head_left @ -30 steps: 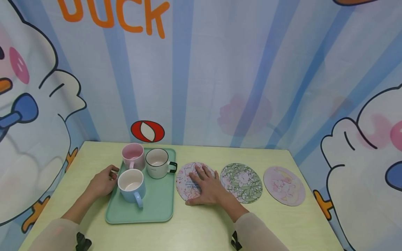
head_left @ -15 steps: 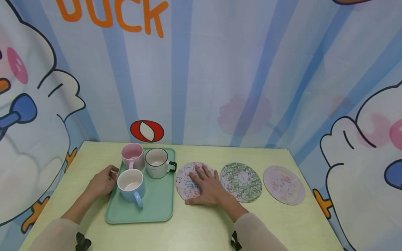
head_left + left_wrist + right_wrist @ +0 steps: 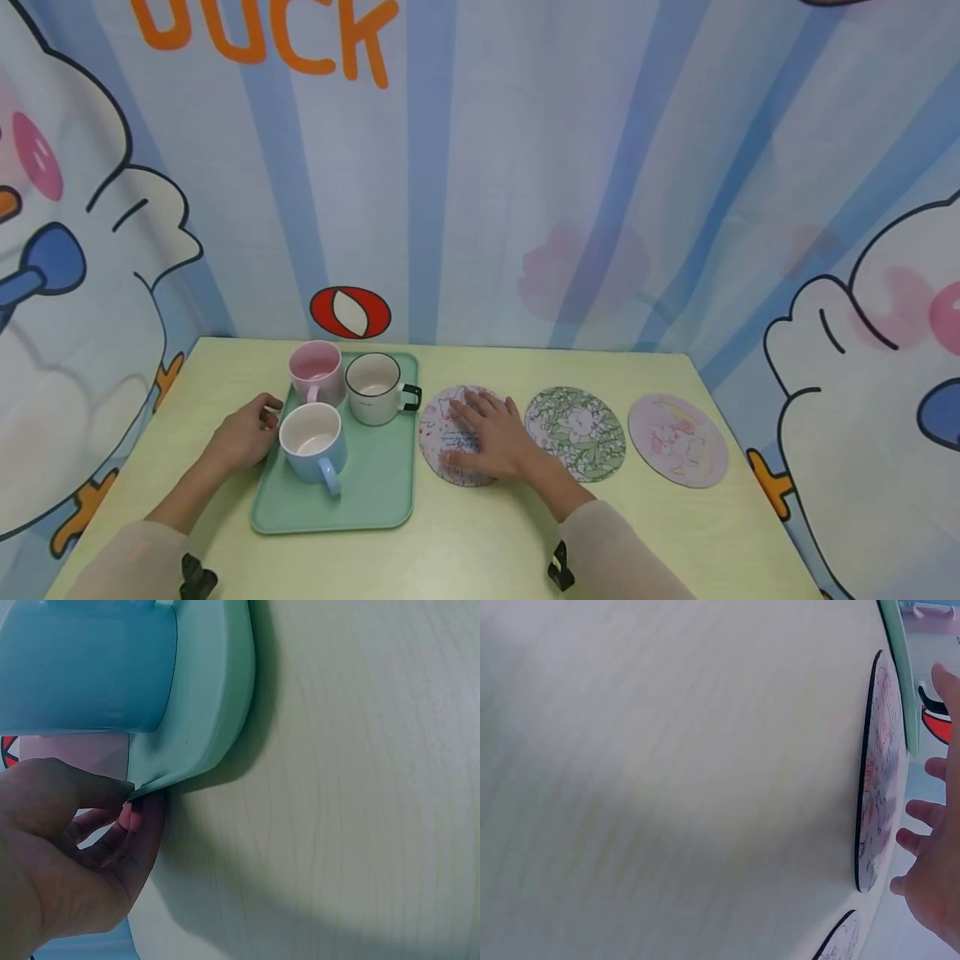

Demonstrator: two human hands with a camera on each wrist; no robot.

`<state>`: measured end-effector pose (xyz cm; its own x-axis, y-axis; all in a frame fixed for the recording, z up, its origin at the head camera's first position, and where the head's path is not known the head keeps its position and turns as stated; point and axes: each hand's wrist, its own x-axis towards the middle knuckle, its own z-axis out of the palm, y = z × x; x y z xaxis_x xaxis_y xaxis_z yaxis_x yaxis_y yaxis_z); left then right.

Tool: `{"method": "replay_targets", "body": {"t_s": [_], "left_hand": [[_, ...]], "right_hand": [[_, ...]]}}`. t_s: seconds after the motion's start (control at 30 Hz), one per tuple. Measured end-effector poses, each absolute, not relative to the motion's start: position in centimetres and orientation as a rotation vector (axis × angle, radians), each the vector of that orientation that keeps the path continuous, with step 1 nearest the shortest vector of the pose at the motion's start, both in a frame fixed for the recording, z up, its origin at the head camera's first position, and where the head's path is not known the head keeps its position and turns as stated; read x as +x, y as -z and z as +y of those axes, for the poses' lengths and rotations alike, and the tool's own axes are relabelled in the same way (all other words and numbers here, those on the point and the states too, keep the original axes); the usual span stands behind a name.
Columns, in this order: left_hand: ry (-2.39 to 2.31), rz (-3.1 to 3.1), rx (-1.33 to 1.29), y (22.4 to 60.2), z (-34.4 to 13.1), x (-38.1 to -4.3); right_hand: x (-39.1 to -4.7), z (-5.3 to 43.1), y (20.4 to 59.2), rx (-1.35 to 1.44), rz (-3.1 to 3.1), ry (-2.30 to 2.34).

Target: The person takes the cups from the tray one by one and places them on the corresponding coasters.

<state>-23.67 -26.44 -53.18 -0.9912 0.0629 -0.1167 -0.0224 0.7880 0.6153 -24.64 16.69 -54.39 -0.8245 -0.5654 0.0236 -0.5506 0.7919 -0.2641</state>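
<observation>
Pinched between my left hand's (image 3: 243, 437) thumb and fingers is the left rim of a green tray (image 3: 378, 492); the left wrist view shows the thumb above that rim (image 3: 214, 720) and fingers under it. On the tray stand a pink mug (image 3: 316, 367), a white mug (image 3: 367, 408) with a black handle, and a light blue mug (image 3: 307, 454), closest to me. My right hand (image 3: 495, 437) is spread over a round pink-patterned coaster (image 3: 437, 429). In the right wrist view its fingers are held apart from the coaster's surface (image 3: 881, 776).
To the right lie a green floral coaster (image 3: 573, 417) and a pale pink coaster (image 3: 678, 442), in a row with the first. The pale yellow table (image 3: 480, 550) ends at a blue-striped cloth (image 3: 487, 208) with cartoon ducks.
My right hand has lifted slightly and shifted a little off the patterned coaster's lower edge, showing more of it. The left hand, tray and mugs stay put.
</observation>
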Motion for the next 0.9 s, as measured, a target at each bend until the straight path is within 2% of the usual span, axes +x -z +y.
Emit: {"method": "replay_targets", "body": {"t_s": [0.6, 0.9], "left_hand": [[-0.984, 2.843, 0.018, 53.3, -26.6, -23.6], [-0.977, 2.866, 0.038, 53.1, -26.3, -23.6]], "right_hand": [[-25.4, 14.7, 52.1, -0.942, 2.884, 0.58], [-25.3, 13.2, 51.1, -0.853, 2.797, 0.717]]}}
